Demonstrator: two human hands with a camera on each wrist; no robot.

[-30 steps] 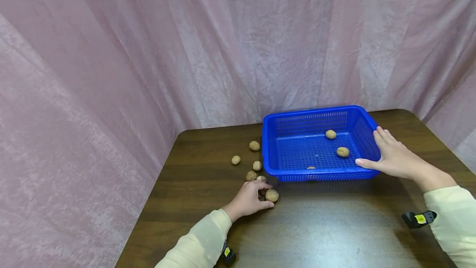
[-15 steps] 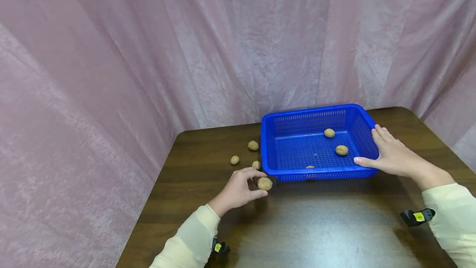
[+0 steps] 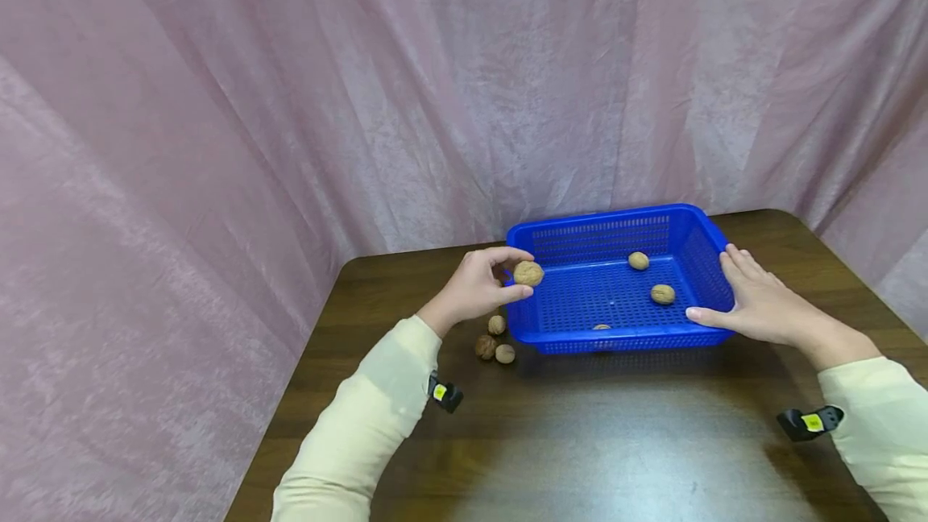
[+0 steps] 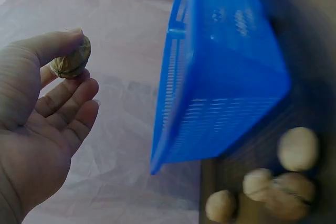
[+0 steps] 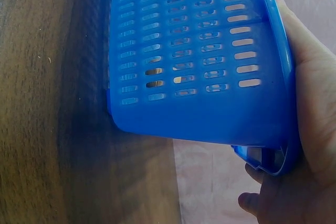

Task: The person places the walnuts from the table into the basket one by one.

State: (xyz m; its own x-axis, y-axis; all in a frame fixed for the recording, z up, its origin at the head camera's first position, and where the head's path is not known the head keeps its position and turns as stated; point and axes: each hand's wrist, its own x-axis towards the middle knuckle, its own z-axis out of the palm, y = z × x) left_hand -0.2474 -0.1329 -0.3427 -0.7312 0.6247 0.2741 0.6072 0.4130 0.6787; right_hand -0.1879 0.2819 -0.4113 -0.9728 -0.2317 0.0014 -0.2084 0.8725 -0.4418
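Note:
A walnut [image 3: 528, 273] is pinched between the thumb and fingertips of my left hand [image 3: 482, 284], raised at the left rim of the blue basket [image 3: 631, 336]. The left wrist view shows the same walnut [image 4: 73, 61] between thumb and forefinger, the other fingers loosely bent below. My right hand [image 3: 768, 304] rests on the basket's front right corner, its thumb over the front rim and its fingers straight along the right side. Inside the basket lie a walnut [image 3: 638, 261] toward the back, another walnut [image 3: 663, 294] nearer the right, and one partly hidden behind the front wall.
Left of the basket, several walnuts lie on the brown wooden table [image 3: 616, 433], among them a darker walnut [image 3: 486, 347] beside a paler walnut [image 3: 505, 354]. In the head view my left hand covers others. A pink curtain [image 3: 435, 103] hangs behind the table.
My left hand has lifted the walnut off the table and carried it up and away from me to the basket's left rim. My right hand stays on the basket.

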